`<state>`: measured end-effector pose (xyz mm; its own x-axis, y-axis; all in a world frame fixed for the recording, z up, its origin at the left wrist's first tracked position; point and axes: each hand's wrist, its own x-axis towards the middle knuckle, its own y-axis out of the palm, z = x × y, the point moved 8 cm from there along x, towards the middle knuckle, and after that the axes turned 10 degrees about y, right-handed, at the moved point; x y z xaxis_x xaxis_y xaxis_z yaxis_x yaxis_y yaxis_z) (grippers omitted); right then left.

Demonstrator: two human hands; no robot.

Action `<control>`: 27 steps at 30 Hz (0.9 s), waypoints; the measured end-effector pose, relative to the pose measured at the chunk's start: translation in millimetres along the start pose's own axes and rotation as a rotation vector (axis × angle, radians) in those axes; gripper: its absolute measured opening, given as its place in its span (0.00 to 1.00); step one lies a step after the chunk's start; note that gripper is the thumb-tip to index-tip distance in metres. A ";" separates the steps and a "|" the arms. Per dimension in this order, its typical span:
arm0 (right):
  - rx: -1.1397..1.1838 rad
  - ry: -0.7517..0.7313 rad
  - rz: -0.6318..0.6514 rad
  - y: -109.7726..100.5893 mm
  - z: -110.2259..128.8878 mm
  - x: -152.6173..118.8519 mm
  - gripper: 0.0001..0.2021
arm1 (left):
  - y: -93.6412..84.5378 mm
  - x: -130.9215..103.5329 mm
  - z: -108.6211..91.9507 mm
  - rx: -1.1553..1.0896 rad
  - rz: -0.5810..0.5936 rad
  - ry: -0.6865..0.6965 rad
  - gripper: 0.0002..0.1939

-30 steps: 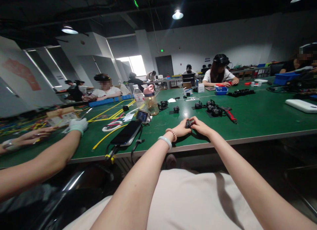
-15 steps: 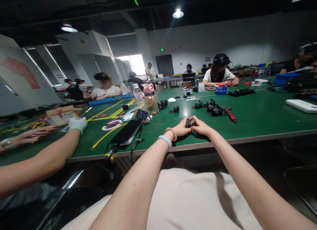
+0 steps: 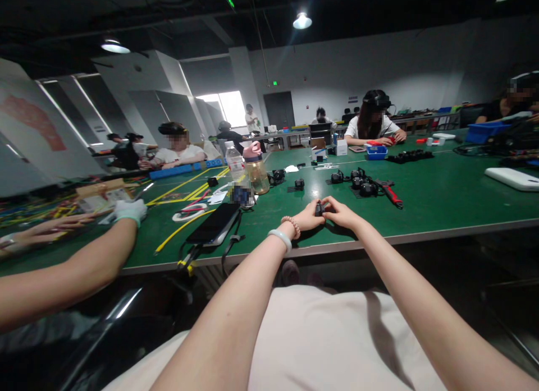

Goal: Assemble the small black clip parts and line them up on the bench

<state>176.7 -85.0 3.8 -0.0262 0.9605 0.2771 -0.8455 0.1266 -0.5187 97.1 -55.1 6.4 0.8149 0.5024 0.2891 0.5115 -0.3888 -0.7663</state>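
Note:
Between both hands, near the table's front edge, is a small black part (image 3: 319, 209) whose exact kind I cannot make out. My left hand (image 3: 307, 217), with a beaded bracelet and a pale bangle at its wrist, grips it from the left. The fingers of my right hand (image 3: 340, 214) close on its other side, thumb and fingertips meeting at the part. Beyond the hands lie several black parts with flat bases (image 3: 365, 187), and a single similar black part (image 3: 298, 184) stands to their left. An adjustable wrench with a red handle (image 3: 394, 197) lies to the right of the group.
Left of my hands are a phone-like black device (image 3: 215, 222) with straps, a white tape roll (image 3: 189, 212), and a bottle with a pink lid (image 3: 257, 175). A co-worker's gloved hand (image 3: 129, 211) is at far left. A blue bin (image 3: 376, 153) stands across the green table (image 3: 438, 203).
My hands and the black part stay in nearly the same place, with only a slight shift of the fingers. The view has moved very little.

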 end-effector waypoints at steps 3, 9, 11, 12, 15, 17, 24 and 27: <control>0.010 0.010 -0.003 0.3 -1.5 1.0 0.14 | 0.7 0.8 1.6 -0.011 -0.002 0.002 0.28; -0.018 0.035 -0.020 0.2 -6.1 3.0 0.13 | -0.4 0.3 1.1 -0.020 -0.009 0.010 0.29; -0.033 0.036 -0.021 0.0 -6.4 3.4 0.12 | 0.1 -0.2 0.8 -0.024 0.003 0.008 0.30; -0.041 0.038 -0.021 0.1 -6.5 3.6 0.12 | 0.5 -0.5 1.0 -0.026 0.009 0.004 0.30; -0.070 0.045 -0.031 -0.5 -6.5 4.5 0.12 | 0.5 -1.0 3.0 -0.028 0.007 -0.013 0.32; -0.092 0.048 -0.039 -0.8 -6.1 5.0 0.11 | 0.2 -1.1 5.0 -0.035 -0.003 -0.026 0.33; -0.135 0.042 -0.042 -1.0 -3.6 4.8 0.11 | 0.5 -0.9 7.2 -0.042 0.000 -0.033 0.35; -0.147 0.037 -0.042 -1.0 -4.0 5.0 0.11 | 0.8 -1.0 7.5 -0.024 0.009 -0.035 0.35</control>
<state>179.5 -79.3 2.4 0.0296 0.9616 0.2730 -0.7580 0.1996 -0.6209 94.7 -50.0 1.1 0.8097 0.5251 0.2621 0.5112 -0.4117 -0.7544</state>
